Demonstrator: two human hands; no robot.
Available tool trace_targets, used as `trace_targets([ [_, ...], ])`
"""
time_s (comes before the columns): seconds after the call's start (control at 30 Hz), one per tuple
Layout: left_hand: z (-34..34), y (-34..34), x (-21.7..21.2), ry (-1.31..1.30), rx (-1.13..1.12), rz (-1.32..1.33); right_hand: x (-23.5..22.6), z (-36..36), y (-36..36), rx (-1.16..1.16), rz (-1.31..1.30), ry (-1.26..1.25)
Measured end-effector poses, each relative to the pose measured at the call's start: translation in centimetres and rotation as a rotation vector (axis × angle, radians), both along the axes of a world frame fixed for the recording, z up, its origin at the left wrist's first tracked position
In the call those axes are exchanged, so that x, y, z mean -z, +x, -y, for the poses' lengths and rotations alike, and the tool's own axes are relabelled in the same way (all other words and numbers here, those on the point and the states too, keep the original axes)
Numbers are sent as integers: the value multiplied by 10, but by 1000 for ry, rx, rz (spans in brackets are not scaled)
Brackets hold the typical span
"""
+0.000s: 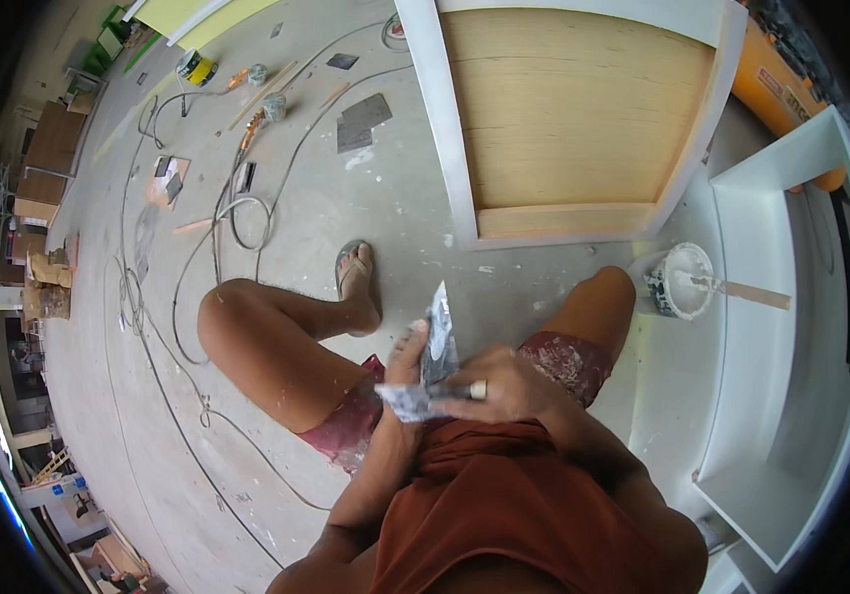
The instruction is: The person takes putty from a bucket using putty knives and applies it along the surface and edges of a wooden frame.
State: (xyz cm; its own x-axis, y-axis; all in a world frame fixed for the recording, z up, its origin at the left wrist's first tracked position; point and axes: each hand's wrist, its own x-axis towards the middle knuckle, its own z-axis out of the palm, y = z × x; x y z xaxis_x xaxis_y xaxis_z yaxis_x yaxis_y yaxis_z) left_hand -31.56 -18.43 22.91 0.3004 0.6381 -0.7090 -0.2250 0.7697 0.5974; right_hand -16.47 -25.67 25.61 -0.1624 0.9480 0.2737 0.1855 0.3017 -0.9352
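Dusty concrete floor (346, 208) with cables spreads beyond the knees. Left hand (407, 358) fingers close on a smeared putty knife (439, 332); right hand (504, 388) fingers clamp a second scraper (407, 400), its handle mostly hidden. Right of the fingers, a white bucket (680, 281) sits beside a half-cut-off cabinet (583, 119).

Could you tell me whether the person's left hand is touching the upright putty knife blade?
Touching. The head view shows the left hand with its fingertips pressed against the edge of the putty knife blade, no gap between them.
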Motion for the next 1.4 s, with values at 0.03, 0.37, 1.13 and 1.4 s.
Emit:
trace_targets([
  [0.03, -3, -16, 9, -2, -34, 125, -2, 6, 1, 38, -112, -25],
  [0.37, -12, 9, -29, 468, -197, 358, -2, 11, -16, 682, -1074, -508],
  [1.13, -34, -27, -77, 664, 1018, -176, -34, 7, 22, 430, -605, -511],
  [1.4, -18, -27, -37, 65, 161, 270, -3, 10, 12, 787, -390, -129],
])
